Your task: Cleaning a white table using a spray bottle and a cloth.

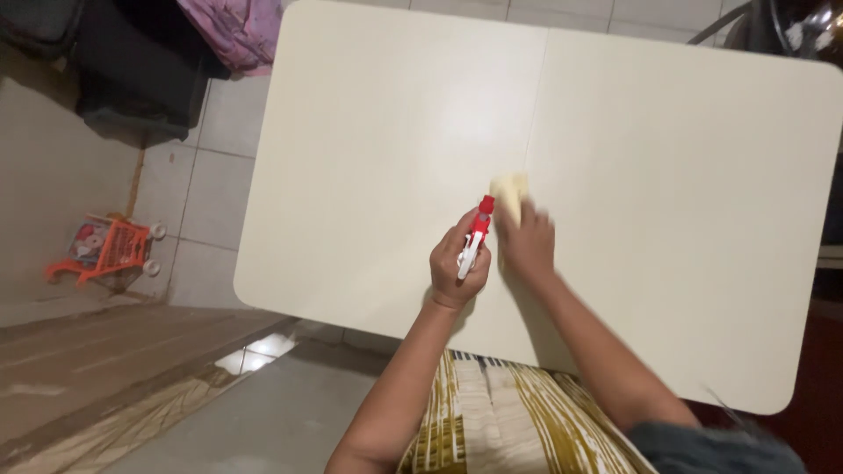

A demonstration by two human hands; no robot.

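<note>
Evidently light: spray bottle (474,241) clasped at its neck by left hand (457,268). Soft, pliable yellow cloth (509,189) pressed flat under right hand (527,241) on cream table (685,175); grasp anywhere.

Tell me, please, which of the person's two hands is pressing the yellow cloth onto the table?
The right hand presses the pale yellow cloth on the cream table; the left hand grips a red-and-white spray bottle instead.
</note>
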